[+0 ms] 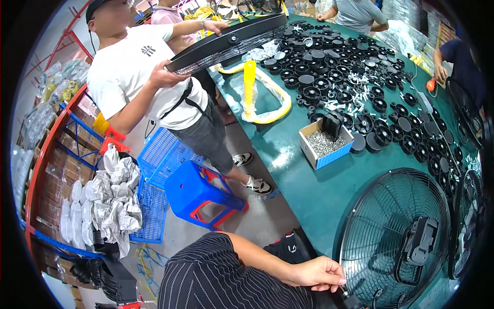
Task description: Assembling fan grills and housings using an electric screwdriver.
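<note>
My left hand (318, 273) reaches in from the lower middle, thumb and fingers pinched together beside the rim of a black fan (396, 242). Whatever is between the fingertips is too small to make out. Just below them a thin metal piece leads to a dark ridged object (352, 301), cut off by the lower edge. The fan lies on the green table (303, 188), its round wire grille facing up, with a black motor housing (423, 241) and bracket on it. My right hand is out of view.
A blue-and-white box of small screws (329, 154) stands behind the fan. Many black round caps (334, 77) and a yellow tubular frame (280, 110) cover the far table. At left, a person (149, 67) holds a large fan housing (226, 44) near a blue stool (188, 188).
</note>
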Tool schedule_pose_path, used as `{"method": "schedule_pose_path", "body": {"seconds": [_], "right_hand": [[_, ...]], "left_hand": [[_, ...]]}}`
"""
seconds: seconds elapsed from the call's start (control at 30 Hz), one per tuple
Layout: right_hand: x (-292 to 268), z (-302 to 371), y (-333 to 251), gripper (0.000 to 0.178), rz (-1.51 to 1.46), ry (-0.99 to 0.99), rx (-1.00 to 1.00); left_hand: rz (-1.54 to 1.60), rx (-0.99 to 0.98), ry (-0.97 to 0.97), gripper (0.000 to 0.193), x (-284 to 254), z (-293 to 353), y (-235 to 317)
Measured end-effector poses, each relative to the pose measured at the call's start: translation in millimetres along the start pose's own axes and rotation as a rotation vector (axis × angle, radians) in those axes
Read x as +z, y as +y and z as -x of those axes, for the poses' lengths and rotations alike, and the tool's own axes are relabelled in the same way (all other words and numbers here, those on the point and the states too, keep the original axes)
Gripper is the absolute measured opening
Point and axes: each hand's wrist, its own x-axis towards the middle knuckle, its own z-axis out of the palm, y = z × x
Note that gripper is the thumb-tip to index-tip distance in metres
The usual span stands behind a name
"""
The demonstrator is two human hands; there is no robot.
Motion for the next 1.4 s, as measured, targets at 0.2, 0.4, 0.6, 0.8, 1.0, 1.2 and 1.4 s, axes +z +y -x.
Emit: {"method": "schedule_pose_path", "body": {"seconds": [0.2,0.4,0.6,0.8,1.0,1.2,1.4], "right_hand": [[-18.9,6.6,-1.0,0.037,-0.05,-0.046,0.004],[-11.8,-25.5,9.8,0.035,-0.127,-0.38,0.179],[3.0,-0.5,-8.2,0.033,0.009,-0.125,0.104],[6.5,4.8,6.7,0.042,0.035,-0.159,-0.12],[8.5,-3.0,4.9,0.038,0.025,-0.111,-0.055],[-7.5,-3.4,-7.9,0.037,0.01,0.075,0.076],[3.6,-10.5,-6.3,0.037,-0.099,-0.053,0.105]], "left_hand": [[-0.007,-0.014,0.025,0.026,1.5,-0.5,-0.2],[-0.076,-0.047,0.081,0.028,6.5,2.9,10.9],[0.013,-0.102,0.078,0.022,-2.1,2.1,13.4],[0.027,-0.117,0.098,0.023,-2.4,-1.6,2.9],[0.185,-0.097,-0.124,0.017,-19.6,0.0,1.1],[-0.056,-0.161,-0.216,0.014,-31.8,3.0,-4.7],[0.202,-0.043,-0.152,0.014,-18.7,-2.7,-2.4]]}}
